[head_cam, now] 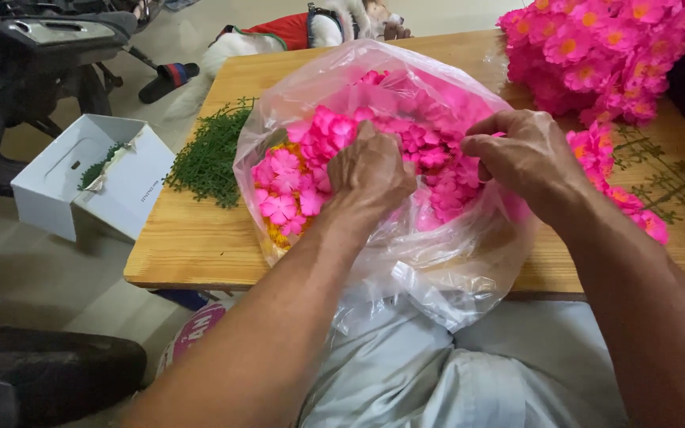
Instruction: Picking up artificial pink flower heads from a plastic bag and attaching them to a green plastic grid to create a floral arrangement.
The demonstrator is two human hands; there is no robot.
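Observation:
A clear plastic bag point(445, 273) full of loose pink fabric flowers point(287, 186) lies on the near edge of a wooden table point(192, 246). My left hand point(370, 170) is pushed down into the flowers inside the bag, fingers curled among the petals. Just to its right, my right hand point(525, 154) has its fingers pinched together on pink petals at the bag's open rim. What exactly the left fingers hold is hidden by the flowers.
A heap of small green plastic stems point(212, 154) lies left of the bag. Finished pink flower bunches point(596, 51) pile at the back right, with green wire branches point(660, 178) beside them. A white cardboard box point(85, 178) sits on the floor at left.

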